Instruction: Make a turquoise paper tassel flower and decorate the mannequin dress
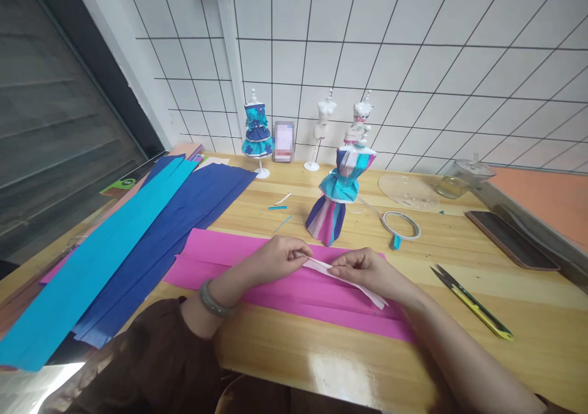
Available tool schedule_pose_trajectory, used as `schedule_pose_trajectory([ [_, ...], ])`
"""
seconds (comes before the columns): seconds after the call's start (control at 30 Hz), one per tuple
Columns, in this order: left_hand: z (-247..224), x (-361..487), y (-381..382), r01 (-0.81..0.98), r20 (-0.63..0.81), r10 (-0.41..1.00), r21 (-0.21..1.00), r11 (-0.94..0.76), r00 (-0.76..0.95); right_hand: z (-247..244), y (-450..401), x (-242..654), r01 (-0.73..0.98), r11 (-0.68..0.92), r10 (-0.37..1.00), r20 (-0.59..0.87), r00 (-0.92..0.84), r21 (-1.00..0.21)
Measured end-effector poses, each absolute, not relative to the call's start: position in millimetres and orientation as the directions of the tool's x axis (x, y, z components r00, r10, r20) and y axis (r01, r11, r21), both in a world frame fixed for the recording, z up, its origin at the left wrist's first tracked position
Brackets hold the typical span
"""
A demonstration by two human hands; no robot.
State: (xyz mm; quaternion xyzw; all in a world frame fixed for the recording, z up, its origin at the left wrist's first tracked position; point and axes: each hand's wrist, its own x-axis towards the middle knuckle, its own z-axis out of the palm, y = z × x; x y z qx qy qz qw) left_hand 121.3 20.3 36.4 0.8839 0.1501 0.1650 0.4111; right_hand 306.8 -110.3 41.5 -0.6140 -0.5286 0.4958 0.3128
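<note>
A narrow white paper strip stretches between my hands over a sheet of pink crepe paper lying on the table. My left hand pinches the strip's left end between thumb and fingertips. My right hand is closed on the strip further along, and its loose end slants down to the right beneath that hand. Just beyond my hands stands a small dress form in a blue, pink and turquoise paper dress.
Turquoise paper and dark blue paper lie at left. Snips, a tape roll and a dark phone-like slab are at right. Behind stand a blue-dressed form, a phone and a bare white form.
</note>
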Motion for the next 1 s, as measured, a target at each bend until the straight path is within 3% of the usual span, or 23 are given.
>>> schedule_pose_trajectory([
  [0.33, 40, 119, 23, 0.212, -0.021, 0.445, 0.898, -0.385, 0.895, 46, -112, 310, 0.344, -0.247, 0.955, -0.288, -0.074, -0.906],
  [0.6, 35, 118, 29, 0.252, -0.049, 0.449, 0.879, -0.405, 0.892, 43, -112, 314, 0.375, -0.246, 0.947, -0.303, -0.101, -0.894],
  [0.8, 40, 116, 33, 0.230, 0.024, 0.438, 0.824, -0.518, 0.898, 44, -113, 317, 0.381, -0.254, 0.947, -0.308, -0.087, -0.889],
  [1.0, 37, 113, 45, 0.230, 0.040, 0.453, 0.820, -0.524, 0.891, 49, -112, 318, 0.410, -0.228, 0.955, -0.285, -0.081, -0.883],
])
